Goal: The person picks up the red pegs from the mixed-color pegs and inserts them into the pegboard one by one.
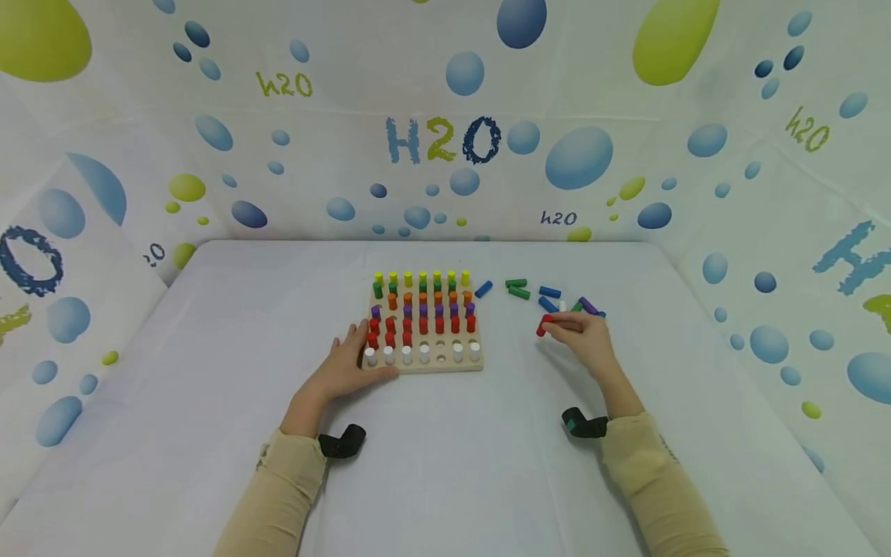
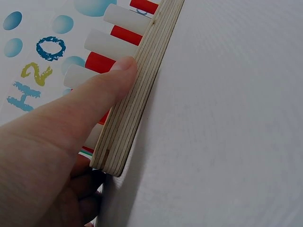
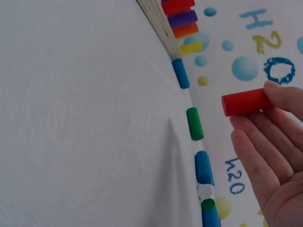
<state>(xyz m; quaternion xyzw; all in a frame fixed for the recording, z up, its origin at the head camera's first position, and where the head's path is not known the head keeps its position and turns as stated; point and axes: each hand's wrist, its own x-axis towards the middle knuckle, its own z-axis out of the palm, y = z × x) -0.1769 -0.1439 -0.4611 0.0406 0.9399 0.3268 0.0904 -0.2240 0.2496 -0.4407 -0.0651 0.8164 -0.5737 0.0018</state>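
A wooden pegboard (image 1: 426,368) lies mid-table with rows of upright yellow, green, orange, purple, red and white pegs. Bare holes show near its front right. My left hand (image 1: 346,367) grips the board's front left corner. In the left wrist view its thumb (image 2: 124,64) presses on the layered front edge, and the other fingers bend round the left side, partly hidden. To the right of the board, my right hand (image 1: 588,340) pinches a red peg (image 3: 246,102) between thumb and fingertips, raised above the table.
Loose pegs lie right of the board: a blue peg (image 1: 483,289) by its back corner, a green peg (image 1: 518,292), another blue peg (image 1: 550,292) and a purple peg (image 1: 588,305). A white peg (image 3: 206,191) is among them. A patterned cloth (image 1: 313,155) rises behind the table.
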